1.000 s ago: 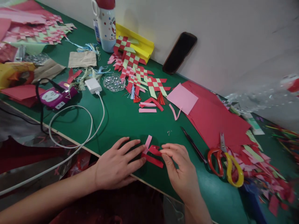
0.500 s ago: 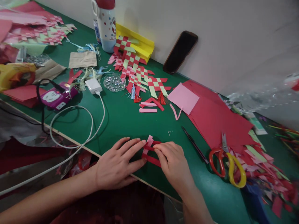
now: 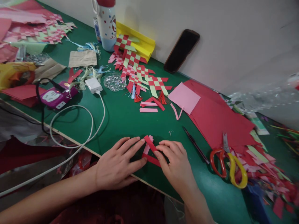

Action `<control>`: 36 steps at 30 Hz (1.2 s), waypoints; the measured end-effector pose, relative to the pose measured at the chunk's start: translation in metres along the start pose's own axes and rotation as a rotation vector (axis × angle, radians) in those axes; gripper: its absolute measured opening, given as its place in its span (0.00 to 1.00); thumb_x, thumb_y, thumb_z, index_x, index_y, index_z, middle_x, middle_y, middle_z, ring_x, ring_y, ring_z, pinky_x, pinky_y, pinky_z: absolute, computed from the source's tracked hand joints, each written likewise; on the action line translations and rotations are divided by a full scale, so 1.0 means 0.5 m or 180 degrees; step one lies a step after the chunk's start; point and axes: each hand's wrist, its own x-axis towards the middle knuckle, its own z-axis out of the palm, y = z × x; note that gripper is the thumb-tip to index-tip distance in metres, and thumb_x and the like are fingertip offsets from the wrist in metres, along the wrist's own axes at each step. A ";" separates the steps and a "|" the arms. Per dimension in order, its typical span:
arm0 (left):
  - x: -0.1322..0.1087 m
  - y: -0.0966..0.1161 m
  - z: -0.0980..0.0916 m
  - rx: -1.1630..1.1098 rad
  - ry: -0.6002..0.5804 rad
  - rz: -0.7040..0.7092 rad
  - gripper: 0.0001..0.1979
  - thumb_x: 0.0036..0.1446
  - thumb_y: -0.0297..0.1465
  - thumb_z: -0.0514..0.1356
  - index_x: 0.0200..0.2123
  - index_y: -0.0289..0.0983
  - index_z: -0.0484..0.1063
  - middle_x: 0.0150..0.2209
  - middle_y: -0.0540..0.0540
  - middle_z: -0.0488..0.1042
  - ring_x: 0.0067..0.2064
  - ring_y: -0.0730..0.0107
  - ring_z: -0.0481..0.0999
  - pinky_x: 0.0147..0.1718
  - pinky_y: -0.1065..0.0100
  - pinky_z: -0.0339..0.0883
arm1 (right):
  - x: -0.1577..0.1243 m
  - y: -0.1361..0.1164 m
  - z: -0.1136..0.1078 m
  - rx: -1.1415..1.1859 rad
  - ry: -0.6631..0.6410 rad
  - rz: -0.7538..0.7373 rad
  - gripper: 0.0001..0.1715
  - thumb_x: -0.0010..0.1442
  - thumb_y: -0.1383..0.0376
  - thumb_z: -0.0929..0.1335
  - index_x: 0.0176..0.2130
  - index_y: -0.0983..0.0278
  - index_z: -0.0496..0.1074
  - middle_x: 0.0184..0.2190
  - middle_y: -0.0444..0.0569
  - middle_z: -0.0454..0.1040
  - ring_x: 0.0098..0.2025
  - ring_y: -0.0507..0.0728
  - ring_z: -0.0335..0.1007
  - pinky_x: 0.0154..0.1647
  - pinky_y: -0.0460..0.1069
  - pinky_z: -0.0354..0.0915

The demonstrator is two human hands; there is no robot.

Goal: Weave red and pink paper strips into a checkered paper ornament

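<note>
My left hand point(image 3: 121, 161) lies flat near the table's front edge, fingers spread. Its index fingertip and thumb rest at the left ends of folded paper strips. Between my hands a red paper strip point(image 3: 149, 142) slants over a pink paper strip point(image 3: 147, 149). The lower red paper strip point(image 3: 151, 159) runs from my left thumb toward my right hand. My right hand point(image 3: 175, 160) pinches the slanting red strip at its lower right end, between thumb and fingers; the fingertips are partly hidden. Loose pink strips point(image 3: 149, 110) lie farther back.
Right of my hands lie a pen point(image 3: 195, 145), scissors point(image 3: 226, 155), red paper sheets point(image 3: 219, 121) and paper scraps point(image 3: 275, 180). Behind are woven paper fish point(image 3: 157, 83), a bottle point(image 3: 107, 28) and a phone point(image 3: 181, 50). A white cable point(image 3: 90, 124) loops at the left.
The upper red strip has swung from lying nearly level to slanting up to the left across the pink strip. My right hand has shifted slightly right; my left hand stays put.
</note>
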 end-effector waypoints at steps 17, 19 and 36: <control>0.002 0.000 -0.003 0.0067 -0.0005 0.0022 0.23 0.62 0.47 0.58 0.57 0.46 0.68 0.68 0.39 0.57 0.68 0.48 0.55 0.63 0.47 0.49 | -0.006 -0.008 -0.005 -0.0239 0.0005 -0.0360 0.13 0.69 0.67 0.63 0.45 0.61 0.77 0.40 0.50 0.78 0.41 0.57 0.69 0.41 0.52 0.60; 0.002 -0.001 -0.001 0.0060 -0.0011 0.0043 0.22 0.63 0.47 0.57 0.57 0.46 0.68 0.67 0.42 0.59 0.68 0.48 0.54 0.64 0.47 0.48 | -0.008 -0.012 -0.007 -0.0243 0.0069 -0.0340 0.14 0.69 0.66 0.62 0.48 0.62 0.76 0.40 0.51 0.78 0.41 0.57 0.70 0.42 0.52 0.61; 0.002 0.000 0.003 0.0018 0.0036 0.0069 0.21 0.64 0.45 0.56 0.57 0.46 0.68 0.62 0.46 0.66 0.66 0.52 0.59 0.65 0.48 0.46 | -0.033 -0.016 -0.011 -0.0168 -0.0079 -0.0282 0.12 0.68 0.67 0.64 0.49 0.63 0.74 0.41 0.51 0.76 0.43 0.59 0.68 0.44 0.55 0.60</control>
